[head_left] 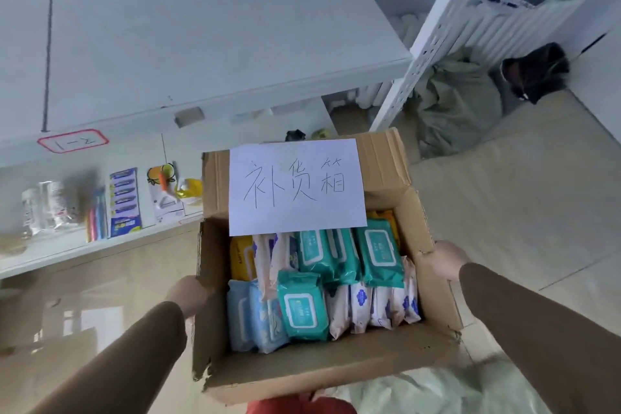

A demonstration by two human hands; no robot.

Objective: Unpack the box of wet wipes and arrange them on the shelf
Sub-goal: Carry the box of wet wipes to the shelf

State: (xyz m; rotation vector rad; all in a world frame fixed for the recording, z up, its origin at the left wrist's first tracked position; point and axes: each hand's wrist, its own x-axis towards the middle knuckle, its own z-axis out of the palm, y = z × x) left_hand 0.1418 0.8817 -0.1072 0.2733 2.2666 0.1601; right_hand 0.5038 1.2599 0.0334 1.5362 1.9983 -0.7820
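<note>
Cardboard box (322,366) carried between both hands, left hand (188,294) and right hand (440,262) each clamped on an opposite side wall. Wet wipes packs (304,307) directly between the grips, standing on edge, long axes upright; soft glossy film in teal, blue, white, yellow. White shelf (201,44) ahead and left, nearer left hand. Paper label (295,185) taped on far flap.
</note>
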